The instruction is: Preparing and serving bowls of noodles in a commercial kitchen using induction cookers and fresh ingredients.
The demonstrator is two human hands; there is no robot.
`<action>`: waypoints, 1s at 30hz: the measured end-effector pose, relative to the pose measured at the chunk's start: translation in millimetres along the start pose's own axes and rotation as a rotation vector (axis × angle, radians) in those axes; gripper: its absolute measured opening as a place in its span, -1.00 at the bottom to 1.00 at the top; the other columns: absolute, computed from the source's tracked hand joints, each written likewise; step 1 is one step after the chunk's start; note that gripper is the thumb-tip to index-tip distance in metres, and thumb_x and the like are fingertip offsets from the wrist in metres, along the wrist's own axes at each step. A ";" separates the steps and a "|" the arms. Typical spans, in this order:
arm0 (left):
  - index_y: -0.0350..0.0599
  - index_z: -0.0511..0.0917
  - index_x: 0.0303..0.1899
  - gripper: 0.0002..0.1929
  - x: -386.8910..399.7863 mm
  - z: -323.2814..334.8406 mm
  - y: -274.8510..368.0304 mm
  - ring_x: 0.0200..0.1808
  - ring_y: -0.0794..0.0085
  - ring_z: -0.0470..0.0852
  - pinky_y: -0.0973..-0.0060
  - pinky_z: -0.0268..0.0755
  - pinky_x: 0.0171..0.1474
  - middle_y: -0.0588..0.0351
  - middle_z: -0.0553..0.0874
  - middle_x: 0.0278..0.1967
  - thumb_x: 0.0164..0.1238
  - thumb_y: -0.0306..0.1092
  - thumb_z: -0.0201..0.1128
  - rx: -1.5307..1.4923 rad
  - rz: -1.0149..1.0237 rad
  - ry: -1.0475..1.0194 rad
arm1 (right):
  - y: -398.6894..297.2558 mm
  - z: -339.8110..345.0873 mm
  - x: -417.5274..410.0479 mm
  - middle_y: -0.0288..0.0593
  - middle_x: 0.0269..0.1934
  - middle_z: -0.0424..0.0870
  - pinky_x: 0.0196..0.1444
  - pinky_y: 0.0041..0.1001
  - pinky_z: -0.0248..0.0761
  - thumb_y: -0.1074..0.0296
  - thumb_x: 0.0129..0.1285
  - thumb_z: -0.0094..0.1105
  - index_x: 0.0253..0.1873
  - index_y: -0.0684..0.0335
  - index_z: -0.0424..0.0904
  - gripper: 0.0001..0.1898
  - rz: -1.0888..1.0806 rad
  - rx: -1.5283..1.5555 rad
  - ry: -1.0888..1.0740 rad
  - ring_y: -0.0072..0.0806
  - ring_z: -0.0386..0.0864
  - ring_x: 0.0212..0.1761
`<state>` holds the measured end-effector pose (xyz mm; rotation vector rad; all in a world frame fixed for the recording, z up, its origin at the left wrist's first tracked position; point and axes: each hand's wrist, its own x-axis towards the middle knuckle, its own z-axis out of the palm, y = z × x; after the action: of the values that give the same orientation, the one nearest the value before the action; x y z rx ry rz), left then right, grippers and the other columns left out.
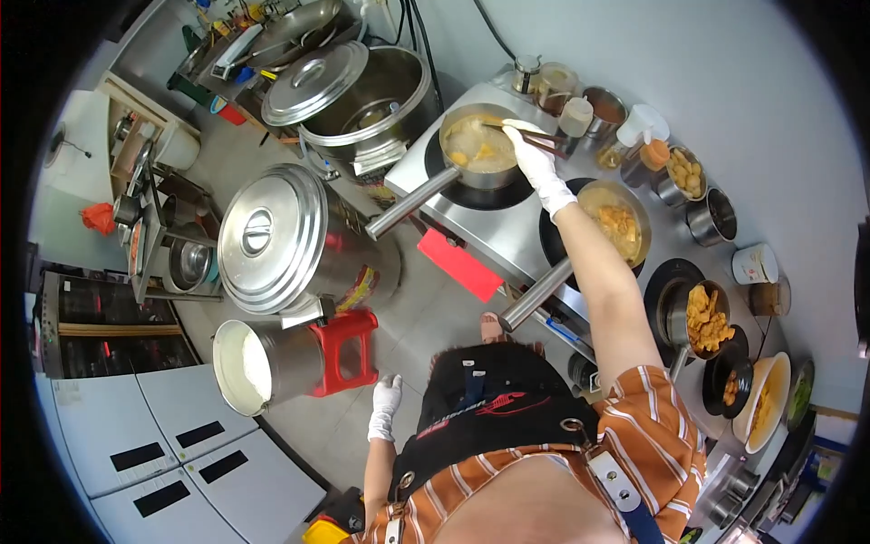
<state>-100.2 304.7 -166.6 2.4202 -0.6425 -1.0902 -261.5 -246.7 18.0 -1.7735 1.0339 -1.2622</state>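
My right hand [533,156], in a white glove, holds dark chopsticks [552,136] over a steel saucepan [486,181]. Their tips reach into the bubbling liquid, where yellow pieces [484,151] float. This pan stands on a black round hob, its long handle [414,204] pointing toward the floor side. Under my right forearm is a second saucepan [644,228] holding golden fried pieces [617,223] in liquid; my arm hides part of it. My left hand [386,401], also gloved, hangs low beside my apron with nothing visible in it; its finger pose is unclear.
Farther along the counter sit a strainer pan of fried pieces [707,319] and a white bowl [780,387]. Jars, bottles and steel pots [710,216] line the wall. Left of me stand a large lidded steel pot [272,238], a bucket [292,364] and a red stool [350,353].
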 end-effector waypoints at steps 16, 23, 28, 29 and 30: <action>-0.14 0.60 -0.06 -0.60 107.6 -61.8 94.6 -0.01 -0.03 0.59 0.20 0.40 0.09 -0.21 0.66 -0.14 0.34 -0.02 0.05 0.368 0.323 -0.215 | -88.4 -54.0 -18.9 -0.27 -0.37 0.66 -0.22 -0.53 0.44 0.35 0.20 0.23 -0.26 0.33 0.61 -0.85 0.033 -0.188 -0.062 -0.59 0.58 -0.29; -0.17 0.59 -0.03 -0.56 160.1 -62.1 73.9 -0.04 -0.06 0.59 0.22 0.42 0.07 -0.23 0.65 -0.13 0.32 0.01 0.07 0.557 0.497 -0.442 | -105.9 -74.8 -90.7 -0.23 -0.24 0.67 -0.18 -0.55 0.47 0.37 0.35 0.09 -0.13 0.34 0.60 -0.82 0.006 0.220 0.338 -0.54 0.61 -0.19; -0.20 0.58 -0.05 -0.54 152.0 10.5 108.1 -0.02 -0.12 0.56 0.15 0.38 0.08 -0.26 0.62 -0.09 0.31 0.01 0.01 0.760 0.717 -0.740 | -112.0 -100.6 -181.7 -0.05 -0.20 0.63 -0.03 -0.42 0.59 0.35 0.33 0.11 -0.14 0.41 0.55 -0.79 0.197 0.582 0.541 -0.35 0.63 -0.12; -0.20 0.58 -0.05 -0.54 144.2 32.6 112.8 -0.02 -0.12 0.56 0.15 0.38 0.08 -0.26 0.62 -0.09 0.31 0.01 0.01 0.771 0.732 -0.758 | -126.0 -115.1 -203.1 -0.02 -0.18 0.60 0.00 -0.36 0.59 0.35 0.36 0.04 -0.11 0.44 0.54 -0.77 0.189 0.648 0.615 -0.32 0.62 -0.08; -0.21 0.58 -0.08 -0.56 137.4 53.9 115.7 -0.06 -0.07 0.60 0.18 0.43 0.02 -0.23 0.64 -0.11 0.33 0.00 0.02 0.691 0.812 -0.770 | -140.6 -126.8 -227.2 0.02 -0.13 0.58 0.03 -0.34 0.57 0.35 0.39 -0.01 -0.09 0.46 0.52 -0.75 0.130 0.554 0.642 -0.28 0.61 -0.06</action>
<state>-88.8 124.8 -218.1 1.7069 -2.3018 -1.5240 -400.4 4.8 88.3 -0.8822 0.9737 -1.8675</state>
